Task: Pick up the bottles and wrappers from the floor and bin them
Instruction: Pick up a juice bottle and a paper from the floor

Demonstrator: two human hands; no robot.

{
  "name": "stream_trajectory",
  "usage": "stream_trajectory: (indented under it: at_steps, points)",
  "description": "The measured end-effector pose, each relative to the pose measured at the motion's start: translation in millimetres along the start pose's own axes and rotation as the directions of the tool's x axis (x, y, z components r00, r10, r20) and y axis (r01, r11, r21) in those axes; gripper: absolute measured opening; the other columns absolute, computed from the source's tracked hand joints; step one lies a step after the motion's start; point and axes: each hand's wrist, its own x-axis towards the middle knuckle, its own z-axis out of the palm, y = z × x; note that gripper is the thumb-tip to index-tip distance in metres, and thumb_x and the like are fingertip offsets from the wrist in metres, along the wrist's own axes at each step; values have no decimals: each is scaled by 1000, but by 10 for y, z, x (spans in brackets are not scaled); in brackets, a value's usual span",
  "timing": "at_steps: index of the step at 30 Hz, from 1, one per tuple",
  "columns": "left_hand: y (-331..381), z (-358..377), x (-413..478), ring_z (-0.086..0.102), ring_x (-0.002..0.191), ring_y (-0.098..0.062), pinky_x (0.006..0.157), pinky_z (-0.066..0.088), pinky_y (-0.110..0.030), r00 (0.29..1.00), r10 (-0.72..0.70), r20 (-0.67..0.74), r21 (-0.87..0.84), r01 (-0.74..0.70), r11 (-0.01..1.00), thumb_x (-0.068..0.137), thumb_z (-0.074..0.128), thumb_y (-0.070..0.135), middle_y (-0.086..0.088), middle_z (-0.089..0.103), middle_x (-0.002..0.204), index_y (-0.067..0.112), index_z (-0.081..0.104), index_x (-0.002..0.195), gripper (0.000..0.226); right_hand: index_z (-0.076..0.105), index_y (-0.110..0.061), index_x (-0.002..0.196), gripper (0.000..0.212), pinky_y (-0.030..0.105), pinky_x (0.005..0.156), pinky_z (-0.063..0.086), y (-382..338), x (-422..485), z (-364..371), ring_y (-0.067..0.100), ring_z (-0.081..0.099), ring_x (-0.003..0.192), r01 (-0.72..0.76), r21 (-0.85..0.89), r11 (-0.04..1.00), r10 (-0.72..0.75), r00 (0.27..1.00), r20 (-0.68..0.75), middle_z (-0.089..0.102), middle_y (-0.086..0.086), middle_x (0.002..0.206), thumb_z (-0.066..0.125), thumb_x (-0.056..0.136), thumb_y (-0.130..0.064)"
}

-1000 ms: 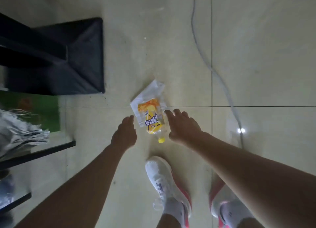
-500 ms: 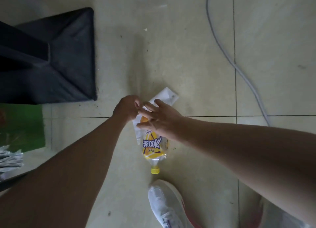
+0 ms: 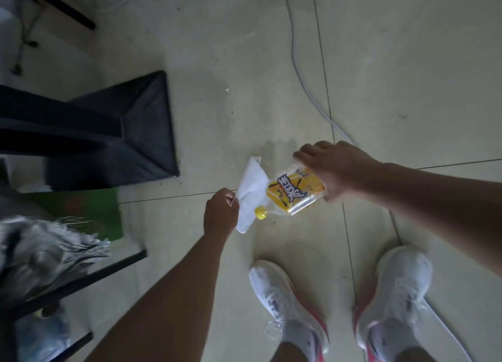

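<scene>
Looking down through the head view.

Gripped the bottle (image 3: pixel 293 196) round its base end with the right hand (image 3: pixel 336 171), fingers curled over the clear body and yellow cap (image 3: pixel 260 213) tilted down toward the left hand (image 3: pixel 220 212). Held it clear of the floor (image 3: pixel 217 63), above a tile joint near mid-frame. Pinched the white wrapper (image 3: pixel 251 188) at one edge in the left hand, fingers closed on it, and let it hang just beside the bottle neck. Could not tell contact from mere overlap there.

Judged the bottle nearly empty and therefore light. Took its thin clear plastic and orange label to be stiff enough for a one-handed grip round the body, yet easy to dent and somewhat slick. Judged the wrapper limp and almost weightless, best pinched at an edge or crumpled into the palm, and apt to slip free from a loose hold.

Noted a black container (image 3: pixel 135 133) on the floor, left of both hands and well apart. Took it for the likely bin, but could not make out an opening. Noted also a green panel (image 3: pixel 89 212) and a grey ragged bundle (image 3: pixel 49 247) toward the lower left, a grey cable (image 3: pixel 298 76) trailing from the top edge to behind the right hand, and two white shoes (image 3: pixel 285 299) near the bottom edge. Saw nothing lying between the hands and the black container.
</scene>
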Motion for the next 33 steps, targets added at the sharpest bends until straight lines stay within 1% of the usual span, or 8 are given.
stream_trajectory:
  at_steps: [5, 9, 14, 19, 22, 25, 29, 33]
  points:
    - [335, -709, -1004, 68, 92, -32, 73, 42, -28, 996, -66, -63, -89, 61, 994, 94, 66, 17, -7, 75, 93, 12, 69, 93, 6, 42, -24, 134, 90, 34, 71, 50, 35, -820, -1210, 23, 58, 106, -94, -11, 996, 93, 995, -32, 52, -4, 122, 82, 57, -45]
    - [526, -1525, -1828, 69, 87, -31, 70, 40, -27, 990, -124, -65, -125, 115, 985, 96, 66, 26, -3, 72, 86, 15, 67, 90, 13, 40, -23, 135, 90, 37, 77, 53, -237, -1383, -2269, 23, 56, 108, -137, -3, 991, 136, 989, -52, 51, -3, 125, 81, 58, -46]
    - [771, -2512, -2761, 67, 85, -31, 68, 39, -28, 975, -213, -62, -235, 193, 953, 93, 65, 16, 1, 66, 81, 20, 64, 84, 10, 36, -21, 142, 96, 36, 78, 51, -835, -2072, -3299, 24, 55, 114, -117, -49, 992, 113, 991, -69, 48, -2, 131, 80, 61, -50]
    - [873, -3347, -3576, 66, 84, -29, 68, 38, -27, 952, -297, -78, -376, 248, 893, 91, 65, 11, 3, 65, 81, 22, 62, 83, 14, 39, -22, 141, 97, 36, 75, 52, -1424, -2629, -4044, 23, 56, 110, -125, -64, 990, 123, 991, -44, 50, -3, 127, 80, 58, -51]
    - [730, -3758, -3965, 64, 83, -29, 70, 40, -28, 926, -356, -125, -450, 267, 852, 91, 64, 10, 0, 68, 84, 15, 67, 88, 6, 42, -22, 136, 93, 38, 76, 53, -1839, -2873, -4478, 24, 56, 107, -87, -78, 993, 83, 995, -53, 51, -3, 124, 79, 56, -51]
    - [478, -4107, -4337, 61, 82, -24, 73, 42, -27, 893, -421, -157, -538, 280, 795, 92, 61, 8, -2, 71, 91, 10, 70, 98, 10, 43, -22, 135, 90, 42, 79, 55, -2313, -3049, -4887, 26, 56, 107, -37, -117, 992, 31, 998, -46, 51, -2, 123, 76, 55, -50]
    - [-41, -4421, -4735, 69, 86, -27, 71, 46, -29, 873, -462, -159, -622, 275, 733, 94, 64, 14, -3, 76, 93, 16, 68, 99, 6, 41, -24, 138, 93, 42, 82, 55, -3098, -3150, -5318, 26, 56, 112, 97, -197, 976, -101, 995, -14, 49, -2, 127, 73, 56, -52]
    - [-591, -4754, -5102, 67, 82, -29, 70, 52, -35, 804, -558, -206, -688, 287, 667, 93, 62, 12, -1, 72, 86, 21, 64, 94, 8, 40, -24, 136, 93, 41, 79, 56, -3945, -2992, -5708, 25, 56, 109, 263, -304, 916, -271, 962, 15, 50, -2, 125, 77, 56, -54]
